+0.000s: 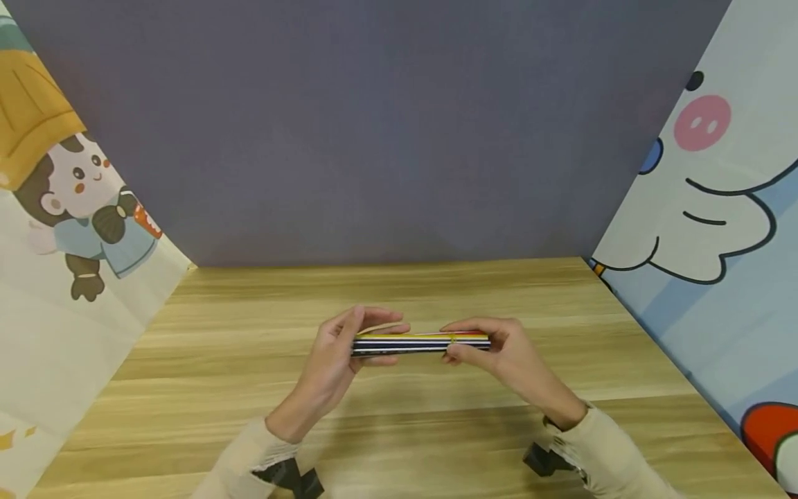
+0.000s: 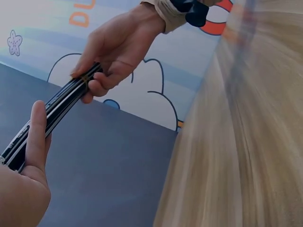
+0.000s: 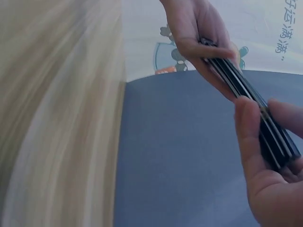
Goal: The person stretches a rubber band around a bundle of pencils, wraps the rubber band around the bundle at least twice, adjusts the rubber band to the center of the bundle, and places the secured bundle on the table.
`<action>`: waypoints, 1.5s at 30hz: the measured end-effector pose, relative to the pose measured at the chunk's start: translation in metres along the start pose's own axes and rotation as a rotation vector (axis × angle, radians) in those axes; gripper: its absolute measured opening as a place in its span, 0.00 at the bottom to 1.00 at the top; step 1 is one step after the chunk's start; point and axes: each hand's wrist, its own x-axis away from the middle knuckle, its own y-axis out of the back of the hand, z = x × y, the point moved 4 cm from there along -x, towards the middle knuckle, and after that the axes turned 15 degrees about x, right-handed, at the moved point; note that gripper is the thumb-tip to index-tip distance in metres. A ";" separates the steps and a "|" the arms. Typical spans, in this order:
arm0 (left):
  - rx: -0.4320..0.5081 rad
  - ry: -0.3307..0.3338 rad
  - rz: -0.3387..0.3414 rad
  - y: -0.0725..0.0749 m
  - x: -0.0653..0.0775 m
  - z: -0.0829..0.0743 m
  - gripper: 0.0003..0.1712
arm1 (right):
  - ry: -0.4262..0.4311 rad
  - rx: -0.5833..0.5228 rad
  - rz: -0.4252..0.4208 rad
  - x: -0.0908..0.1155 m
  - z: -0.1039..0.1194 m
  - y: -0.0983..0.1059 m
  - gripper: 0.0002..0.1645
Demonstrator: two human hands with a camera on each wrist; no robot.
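A bundle of long, thin pencils [image 1: 408,344] with dark, white, yellow and red stripes is held level above the table. A thin yellow rubber band [image 1: 453,339] circles it near its right end. My left hand [image 1: 325,352] holds the left end between thumb and fingers, several of its fingers fairly straight along the bundle. At the other end my right hand [image 1: 508,355] pinches the pencils by the band, thumb in front and fingers behind. In the right wrist view the ends of the pencils [image 3: 279,151] lie close to the right palm.
The wood-grain table [image 1: 399,436] spreads beneath both hands. A grey panel [image 1: 386,138] rises at its back edge. Cartoon-printed walls stand on the left [image 1: 75,333] and right [image 1: 704,333]. Dark straps with small black parts sit at both wrists.
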 end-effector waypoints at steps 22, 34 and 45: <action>-0.020 -0.014 -0.012 -0.001 0.002 0.004 0.25 | -0.014 0.014 -0.006 0.002 0.009 0.006 0.19; -0.022 -0.011 -0.009 -0.007 0.003 0.005 0.25 | -0.007 0.031 0.003 0.007 0.006 0.002 0.18; -0.016 0.014 -0.032 -0.002 0.002 0.007 0.25 | -0.001 0.139 0.038 0.006 0.007 -0.001 0.16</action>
